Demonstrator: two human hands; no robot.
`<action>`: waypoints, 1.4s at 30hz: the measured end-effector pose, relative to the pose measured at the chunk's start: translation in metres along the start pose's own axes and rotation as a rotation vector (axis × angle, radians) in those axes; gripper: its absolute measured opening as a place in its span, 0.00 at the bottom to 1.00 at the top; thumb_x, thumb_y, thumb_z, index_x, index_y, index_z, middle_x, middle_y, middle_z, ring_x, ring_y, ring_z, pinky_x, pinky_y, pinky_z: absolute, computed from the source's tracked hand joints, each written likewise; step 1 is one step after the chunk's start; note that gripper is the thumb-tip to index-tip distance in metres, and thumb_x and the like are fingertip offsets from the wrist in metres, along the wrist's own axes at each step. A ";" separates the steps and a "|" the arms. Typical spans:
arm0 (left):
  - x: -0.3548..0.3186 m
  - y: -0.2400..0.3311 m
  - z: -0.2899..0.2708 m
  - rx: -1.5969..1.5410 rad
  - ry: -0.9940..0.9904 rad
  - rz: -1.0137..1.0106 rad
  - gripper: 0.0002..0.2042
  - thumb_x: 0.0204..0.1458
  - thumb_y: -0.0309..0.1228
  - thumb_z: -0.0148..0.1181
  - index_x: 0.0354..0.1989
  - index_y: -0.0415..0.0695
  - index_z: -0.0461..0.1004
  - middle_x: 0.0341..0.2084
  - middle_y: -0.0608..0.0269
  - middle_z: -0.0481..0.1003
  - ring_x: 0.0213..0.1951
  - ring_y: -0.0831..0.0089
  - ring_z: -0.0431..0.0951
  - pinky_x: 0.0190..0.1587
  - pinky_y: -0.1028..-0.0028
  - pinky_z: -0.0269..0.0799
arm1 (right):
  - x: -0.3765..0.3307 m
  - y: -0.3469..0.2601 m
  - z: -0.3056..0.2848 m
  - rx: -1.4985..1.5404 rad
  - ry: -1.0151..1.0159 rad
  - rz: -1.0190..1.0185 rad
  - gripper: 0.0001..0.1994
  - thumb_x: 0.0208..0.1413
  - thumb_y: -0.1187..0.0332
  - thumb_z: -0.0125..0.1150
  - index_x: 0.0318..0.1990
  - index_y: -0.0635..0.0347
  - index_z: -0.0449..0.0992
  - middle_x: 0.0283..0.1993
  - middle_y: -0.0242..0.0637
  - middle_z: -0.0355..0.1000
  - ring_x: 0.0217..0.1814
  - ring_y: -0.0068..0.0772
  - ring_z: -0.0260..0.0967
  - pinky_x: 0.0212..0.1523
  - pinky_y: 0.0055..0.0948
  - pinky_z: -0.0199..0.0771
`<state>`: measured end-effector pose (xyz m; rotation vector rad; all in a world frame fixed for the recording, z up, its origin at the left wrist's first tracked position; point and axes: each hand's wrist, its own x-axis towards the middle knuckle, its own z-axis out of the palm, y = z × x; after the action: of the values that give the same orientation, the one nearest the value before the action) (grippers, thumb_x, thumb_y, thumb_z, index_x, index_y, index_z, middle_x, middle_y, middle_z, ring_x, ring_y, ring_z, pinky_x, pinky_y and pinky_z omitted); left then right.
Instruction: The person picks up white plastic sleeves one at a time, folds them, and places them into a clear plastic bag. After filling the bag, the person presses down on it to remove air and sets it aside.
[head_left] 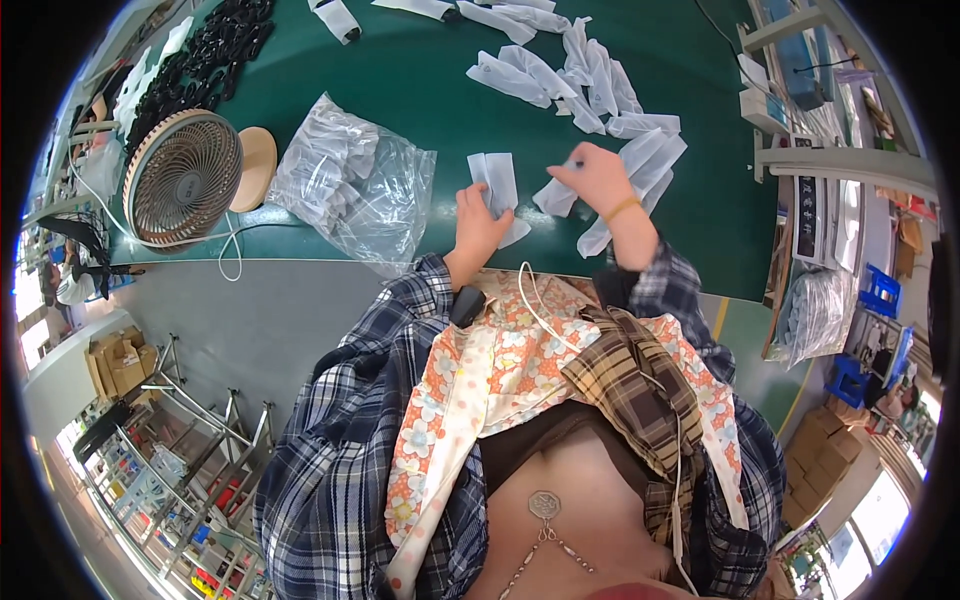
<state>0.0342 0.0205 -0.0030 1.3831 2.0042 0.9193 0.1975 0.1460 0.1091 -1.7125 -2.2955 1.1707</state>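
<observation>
Flat, soft white fabric piece (497,183) on the matte green counter (400,80), long axis pointing away from the body, pinned under the left hand (478,225), fingers pressed together on its lower edge. Right hand (598,178) with fingers curled, pinching another limp white strip (556,197). Crinkled clear plastic bag (352,180) just left; round slatted fan (184,178) beyond.
</observation>
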 end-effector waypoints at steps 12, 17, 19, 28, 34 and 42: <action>0.003 0.004 0.008 0.021 0.011 0.058 0.28 0.35 0.33 0.64 0.44 0.36 0.57 0.41 0.45 0.60 0.44 0.50 0.61 0.47 0.64 0.61 | 0.027 0.033 0.102 0.150 0.107 0.083 0.22 0.38 0.59 0.63 0.36 0.68 0.67 0.35 0.54 0.70 0.39 0.49 0.69 0.39 0.36 0.69; 0.005 0.004 0.013 0.085 0.057 0.069 0.31 0.34 0.36 0.64 0.45 0.36 0.57 0.41 0.45 0.58 0.43 0.49 0.62 0.46 0.63 0.62 | 0.029 0.037 0.119 0.628 0.001 0.021 0.18 0.41 0.60 0.60 0.36 0.67 0.71 0.36 0.52 0.70 0.37 0.48 0.68 0.40 0.35 0.69; 0.007 0.007 0.012 0.140 0.087 0.076 0.31 0.34 0.37 0.64 0.46 0.36 0.57 0.41 0.46 0.58 0.42 0.48 0.62 0.45 0.63 0.62 | 0.032 0.040 0.118 0.685 -0.217 0.009 0.17 0.41 0.62 0.58 0.36 0.65 0.73 0.36 0.50 0.70 0.35 0.48 0.68 0.39 0.35 0.69; 0.009 0.019 0.008 0.197 -0.013 -0.031 0.34 0.32 0.38 0.66 0.46 0.36 0.55 0.41 0.46 0.57 0.42 0.51 0.63 0.45 0.65 0.63 | 0.094 0.064 0.040 -0.248 0.513 -0.126 0.18 0.40 0.68 0.55 0.42 0.60 0.69 0.39 0.47 0.67 0.39 0.50 0.65 0.41 0.42 0.67; 0.007 0.017 0.011 0.228 0.114 0.066 0.33 0.34 0.37 0.65 0.50 0.41 0.56 0.42 0.45 0.58 0.41 0.52 0.63 0.42 0.63 0.65 | 0.044 0.062 0.078 -0.087 0.226 -0.181 0.17 0.43 0.63 0.55 0.39 0.62 0.67 0.34 0.47 0.65 0.41 0.50 0.64 0.40 0.41 0.67; 0.012 0.026 -0.005 0.540 -0.016 0.544 0.21 0.42 0.36 0.57 0.49 0.65 0.66 0.43 0.54 0.61 0.34 0.59 0.67 0.33 0.64 0.67 | 0.021 0.050 0.089 0.021 -0.133 -0.344 0.13 0.42 0.64 0.52 0.32 0.64 0.71 0.32 0.51 0.68 0.37 0.51 0.67 0.39 0.39 0.68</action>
<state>0.0411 0.0369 0.0196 2.3000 1.9759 0.5773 0.1894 0.1208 0.0080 -1.1973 -2.5087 1.2594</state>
